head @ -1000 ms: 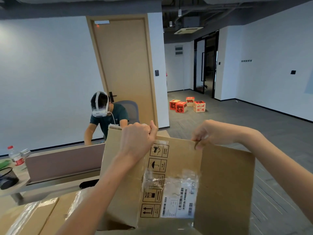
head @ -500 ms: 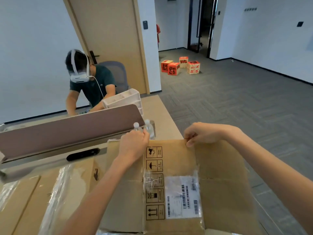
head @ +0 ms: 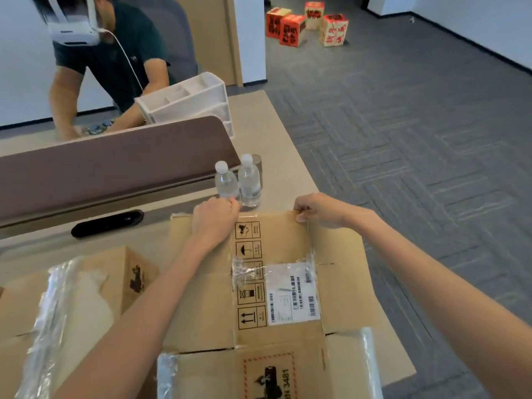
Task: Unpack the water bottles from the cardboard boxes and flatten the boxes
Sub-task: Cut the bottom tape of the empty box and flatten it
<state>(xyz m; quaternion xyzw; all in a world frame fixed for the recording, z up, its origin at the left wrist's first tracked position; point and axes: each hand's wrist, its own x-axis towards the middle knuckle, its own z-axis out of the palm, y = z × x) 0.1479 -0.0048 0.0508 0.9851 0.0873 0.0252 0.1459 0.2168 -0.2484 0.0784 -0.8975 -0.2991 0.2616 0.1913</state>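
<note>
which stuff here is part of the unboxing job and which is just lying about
Part of the job:
- flattened brown cardboard box, its far edge gripped by left hand and right hand
- two clear plastic water bottles
- taped brown cardboard boxes

Lying about:
- white plastic drawer organiser
- red printed cartons on the floor

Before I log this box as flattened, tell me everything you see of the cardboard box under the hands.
The brown corrugated cardboard box lies collapsed flat on the desk, flaps spread. It bears black handling symbols, a white barcode label and crinkled clear tape. The left hand and right hand grip its far edge, near two water bottles. Its near edge overlaps another printed carton.
</note>
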